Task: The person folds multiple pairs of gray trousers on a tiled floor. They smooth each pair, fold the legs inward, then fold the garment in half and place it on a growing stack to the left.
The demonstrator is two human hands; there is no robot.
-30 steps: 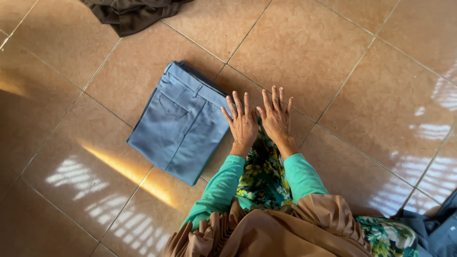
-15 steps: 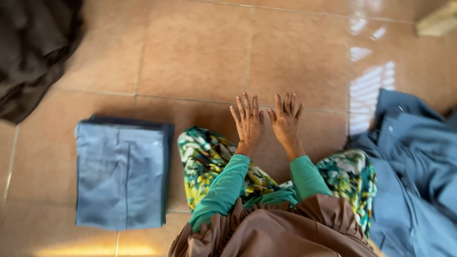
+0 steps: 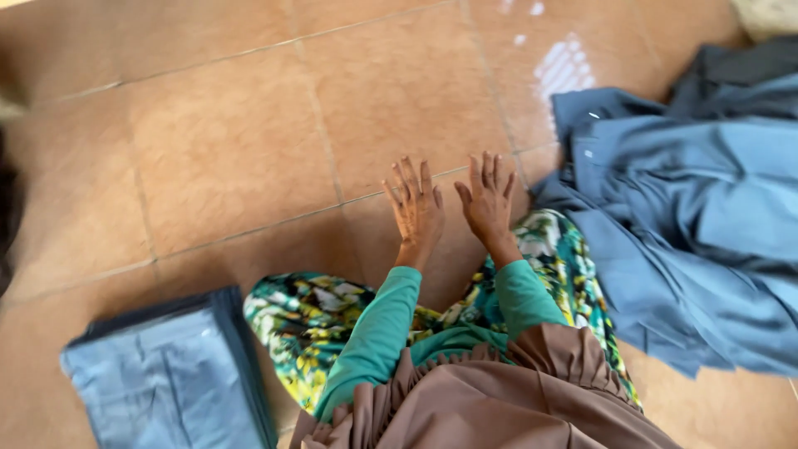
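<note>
Swung rightward since a second ago: left hand (image 3: 418, 212) and right hand (image 3: 488, 202) spread flat, empty, over floor (image 3: 233, 141), folded trousers (image 3: 166, 378) at seven o'clock, heaped blue garment (image 3: 698, 224) at three o'clock, nearest.

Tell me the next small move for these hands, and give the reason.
Probably reach the right hand over to the loose blue garment and draw it onto the bare tiled floor in front. Both hands are empty, fingers spread; the left hand is farther off, and the folded blue trousers already lie flat.
</note>
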